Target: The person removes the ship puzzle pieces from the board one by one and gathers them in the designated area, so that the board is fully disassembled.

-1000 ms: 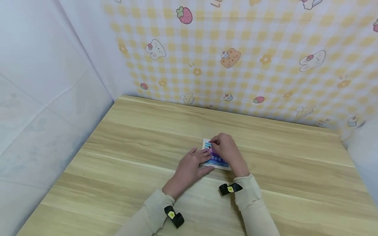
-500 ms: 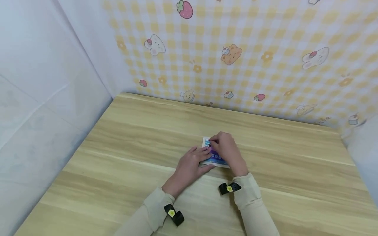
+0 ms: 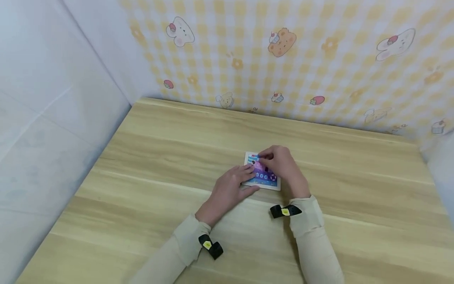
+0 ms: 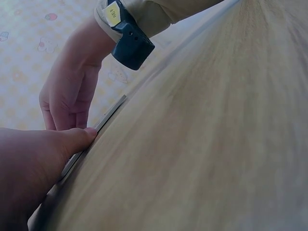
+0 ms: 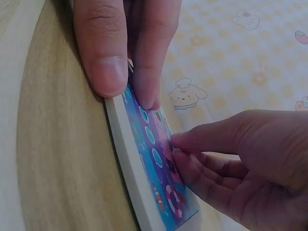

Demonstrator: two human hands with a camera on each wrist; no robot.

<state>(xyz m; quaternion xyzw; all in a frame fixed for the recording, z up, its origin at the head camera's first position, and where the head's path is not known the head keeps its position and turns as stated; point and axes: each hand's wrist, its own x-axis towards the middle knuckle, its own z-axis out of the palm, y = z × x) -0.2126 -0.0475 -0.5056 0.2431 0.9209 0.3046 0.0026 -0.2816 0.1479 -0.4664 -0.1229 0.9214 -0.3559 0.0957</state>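
Note:
A small flat picture board (image 3: pixel 264 182) with a pale rim and a blue, purple and pink print lies on the wooden table. Circles and a life ring show on its face. The left hand (image 3: pixel 230 186) rests on its left part, fingers stretched over the print. In the right wrist view, the left thumb (image 5: pixel 109 72) lies at the board's near edge. The right hand (image 3: pixel 283 165) bends over the upper right of the board. Its thumb and forefinger (image 5: pixel 185 140) pinch together right at the pink part of the print; what lies between the tips is mostly hidden, seemingly a small flat piece.
The wooden table (image 3: pixel 170 146) spreads around the board on every side. Behind it hangs a yellow checked cloth (image 3: pixel 213 59) with cartoon animals, and a white wall covering (image 3: pixel 53 118) stands at the left. Both wrists carry black straps (image 3: pixel 285 211).
The head view has tilted down, so everything sits higher in it. The right hand has shifted slightly right over the board, uncovering more of the print. The left hand stays on the board.

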